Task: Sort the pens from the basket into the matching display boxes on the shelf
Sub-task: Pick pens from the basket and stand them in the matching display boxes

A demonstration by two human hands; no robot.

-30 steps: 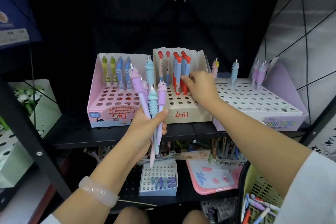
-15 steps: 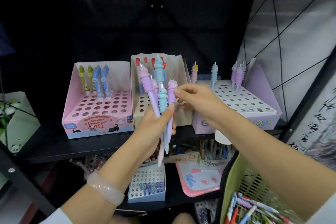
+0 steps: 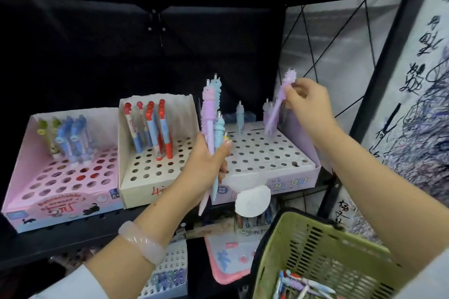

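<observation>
My left hand (image 3: 206,167) grips a bunch of unicorn pens (image 3: 211,114), pink-purple and light blue, upright in front of the shelf. My right hand (image 3: 303,102) pinches one purple unicorn pen (image 3: 279,102) near its top, its tip slanting down over the back right of the lilac unicorn display box (image 3: 267,160). A few unicorn pens stand in that box's back row. The green basket (image 3: 315,250) at the lower right holds several loose pens (image 3: 303,286).
On the same black shelf stand a cream box (image 3: 150,172) with red and blue pens and a pink eraser-pen box (image 3: 63,177) with green and blue ones. A lower shelf carries a small white pen box (image 3: 170,272) and a pink tray (image 3: 228,257). A scribbled paper wall is at right.
My right hand pulled one purple pen out of the bunch and carried it right and up, over the unicorn box. The view swung right; my left hand keeps the remaining pens.
</observation>
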